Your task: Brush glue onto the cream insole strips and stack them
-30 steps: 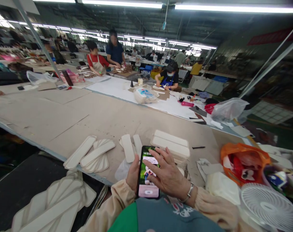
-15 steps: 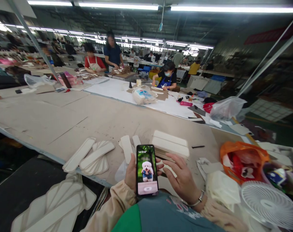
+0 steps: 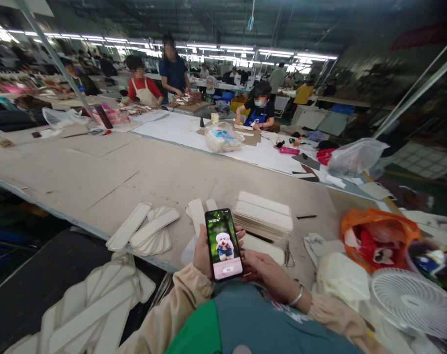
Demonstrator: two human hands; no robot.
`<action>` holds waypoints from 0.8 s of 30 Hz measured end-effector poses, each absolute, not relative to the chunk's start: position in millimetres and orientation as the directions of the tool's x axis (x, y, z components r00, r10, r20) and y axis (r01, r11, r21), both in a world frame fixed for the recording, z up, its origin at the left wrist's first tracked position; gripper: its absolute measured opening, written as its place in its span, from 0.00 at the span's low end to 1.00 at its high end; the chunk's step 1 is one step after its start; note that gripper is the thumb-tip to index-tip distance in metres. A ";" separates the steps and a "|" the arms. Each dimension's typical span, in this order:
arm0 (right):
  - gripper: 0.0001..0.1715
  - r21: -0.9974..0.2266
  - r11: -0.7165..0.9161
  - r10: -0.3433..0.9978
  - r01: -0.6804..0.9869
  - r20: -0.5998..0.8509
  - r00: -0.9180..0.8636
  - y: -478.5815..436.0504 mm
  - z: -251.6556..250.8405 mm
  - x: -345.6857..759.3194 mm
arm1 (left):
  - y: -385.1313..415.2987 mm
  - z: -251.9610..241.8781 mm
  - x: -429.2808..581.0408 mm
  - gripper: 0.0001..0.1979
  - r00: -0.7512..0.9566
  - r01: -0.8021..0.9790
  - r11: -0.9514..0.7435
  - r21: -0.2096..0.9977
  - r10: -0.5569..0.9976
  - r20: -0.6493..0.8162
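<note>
My left hand [image 3: 201, 254] holds a smartphone [image 3: 224, 246] upright in front of my body, thumb along its left edge and fingertips showing past the right edge. The lit screen shows 14:10 and a picture of a white fluffy dog in blue clothes. At the phone's lower right edge is my right hand [image 3: 269, 276], its fingers stretched out and close together; whether the fingertips touch the phone is unclear. Just beyond the phone lie a thick stack of long white rounded strips [image 3: 262, 211] and a few loose white strips [image 3: 196, 216].
Fanned white strips [image 3: 155, 228] lie left on the table [image 3: 164, 172], with more on a black surface [image 3: 20, 280] below. To the right are scissors [image 3: 288, 255], an orange bag [image 3: 350, 221] and a white fan [image 3: 415, 300]. Across the table, a co-worker [image 3: 258, 110] handles pieces.
My right hand has come down from above the phone's right side to its lower right edge, fingers closer together. The phone remains in my left hand; the view has tilted slightly down.
</note>
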State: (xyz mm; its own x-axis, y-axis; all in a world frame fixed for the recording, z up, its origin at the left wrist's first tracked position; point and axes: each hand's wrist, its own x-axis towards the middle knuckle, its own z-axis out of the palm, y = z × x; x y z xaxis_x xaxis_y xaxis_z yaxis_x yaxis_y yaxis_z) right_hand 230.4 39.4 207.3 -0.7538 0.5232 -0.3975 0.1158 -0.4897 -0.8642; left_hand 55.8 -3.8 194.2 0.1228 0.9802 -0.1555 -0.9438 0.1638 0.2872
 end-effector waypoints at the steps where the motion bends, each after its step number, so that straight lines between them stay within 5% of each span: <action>1: 0.25 -0.859 -0.500 0.508 0.113 -0.396 -0.765 38.8 207.4 230.8 | -3.7 194.4 56.1 0.41 0.085 -0.944 0.131 0.304 0.983 -0.161; 14: 0.22 -0.854 -0.516 0.484 0.069 -0.357 -0.799 36.6 210.3 232.4 | 4.1 186.9 60.7 0.41 0.077 -0.945 0.129 0.301 0.981 -0.180; 24: 0.30 -0.873 -0.485 0.491 -0.057 -0.218 -0.844 35.1 207.8 232.0 | 12.8 191.8 70.6 0.42 0.096 -0.912 0.172 0.372 0.972 -0.215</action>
State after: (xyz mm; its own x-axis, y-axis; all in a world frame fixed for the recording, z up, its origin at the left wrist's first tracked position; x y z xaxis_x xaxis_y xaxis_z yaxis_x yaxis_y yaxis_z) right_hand 232.0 35.1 207.8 -0.8437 0.4907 -0.2176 -0.0571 -0.4850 -0.8726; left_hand 70.6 12.8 191.8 0.0956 0.9718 -0.2154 -0.9122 0.1721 0.3719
